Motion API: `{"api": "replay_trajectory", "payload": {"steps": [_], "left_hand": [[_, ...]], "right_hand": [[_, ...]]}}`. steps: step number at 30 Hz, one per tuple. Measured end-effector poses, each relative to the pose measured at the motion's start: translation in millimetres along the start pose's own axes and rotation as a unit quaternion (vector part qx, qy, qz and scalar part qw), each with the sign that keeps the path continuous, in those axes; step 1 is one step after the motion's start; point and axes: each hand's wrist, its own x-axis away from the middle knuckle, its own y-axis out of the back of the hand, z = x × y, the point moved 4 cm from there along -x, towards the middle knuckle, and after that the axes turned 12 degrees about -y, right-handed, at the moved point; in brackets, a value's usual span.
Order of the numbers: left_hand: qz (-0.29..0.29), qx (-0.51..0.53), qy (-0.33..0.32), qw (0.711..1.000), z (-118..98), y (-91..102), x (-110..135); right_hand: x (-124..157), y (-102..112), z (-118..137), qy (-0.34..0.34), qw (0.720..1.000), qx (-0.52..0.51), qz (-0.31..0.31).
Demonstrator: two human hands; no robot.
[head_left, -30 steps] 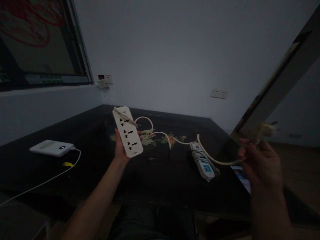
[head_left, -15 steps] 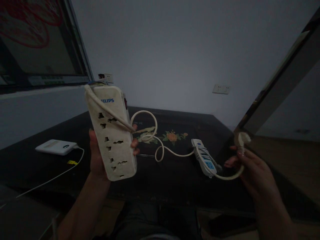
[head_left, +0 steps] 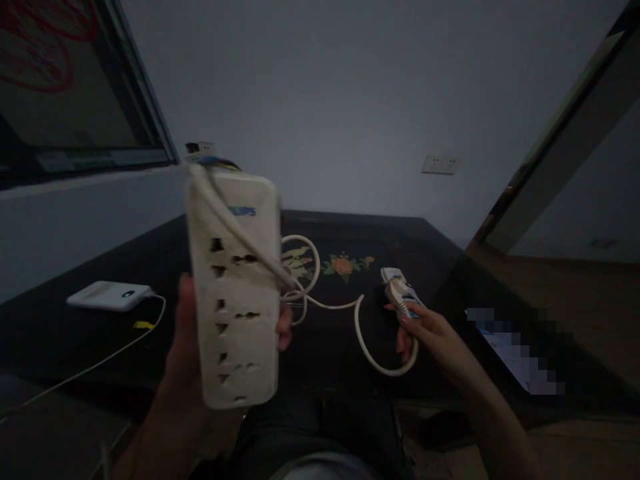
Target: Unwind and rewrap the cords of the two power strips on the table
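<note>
In my left hand is a white Philips power strip, upright with its sockets toward me and slightly blurred. Its thick cord runs slantwise across the front, and coloured wires show at its top end. My fingers wrap round its back and right edge. My right hand grips a white plug just at its ribbed neck. From that plug the white cord hangs in a loop and goes back left toward the strip. Behind the plug, partly covered by it and my hand, a smaller power strip lies on the table.
A white power bank with a thin cable rests at the left of the dark table. Painted flowers decorate the tabletop. Wall outlets are at the back. A partly pixelated flat item lies at the right.
My right hand has brought the plug left, in front of the smaller strip. My left hand has shifted the Philips strip right and closer to me. The flat item at the right is now uncovered.
</note>
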Motion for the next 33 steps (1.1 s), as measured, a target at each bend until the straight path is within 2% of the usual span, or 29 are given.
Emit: {"api": "replay_trajectory", "payload": {"steps": [3,5,7,11,16,21,26,29,33], "left_hand": [[0.041,-0.002,0.120,0.992,36.4,4.3,-7.2],[0.021,-0.014,0.189,0.982,63.9,12.8,-9.3],[0.000,-0.030,0.228,0.973,89.7,20.8,-11.7],[-0.028,-0.086,0.212,0.973,128.2,30.7,-22.5],[-0.038,-0.094,0.229,0.968,159.8,36.8,-32.1],[-0.011,-0.177,0.157,0.971,175.3,46.5,-40.0],[0.025,-0.259,0.038,0.965,178.7,49.6,-50.7],[0.083,-0.338,-0.003,0.937,178.4,46.2,-56.9],[0.135,-0.449,-0.006,0.883,175.5,40.0,-59.6]], "right_hand": [[-4.0,-4.3,-3.2,0.010,1.000,0.012,-0.016],[-5.2,-5.5,-7.3,0.011,0.999,0.025,-0.019],[-4.7,-6.5,-12.5,0.008,0.999,0.034,-0.013],[0.4,-6.8,-21.1,0.004,0.999,0.034,-0.022],[7.8,-8.9,-24.0,0.002,0.999,0.035,-0.028],[11.5,-15.6,-21.7,0.019,0.999,0.024,-0.025],[12.9,-26.8,-16.8,0.038,0.999,0.021,-0.020],[9.0,-35.4,-14.9,0.048,0.998,0.024,-0.017],[-0.5,-42.5,-15.7,0.069,0.996,-0.001,-0.053]]}}
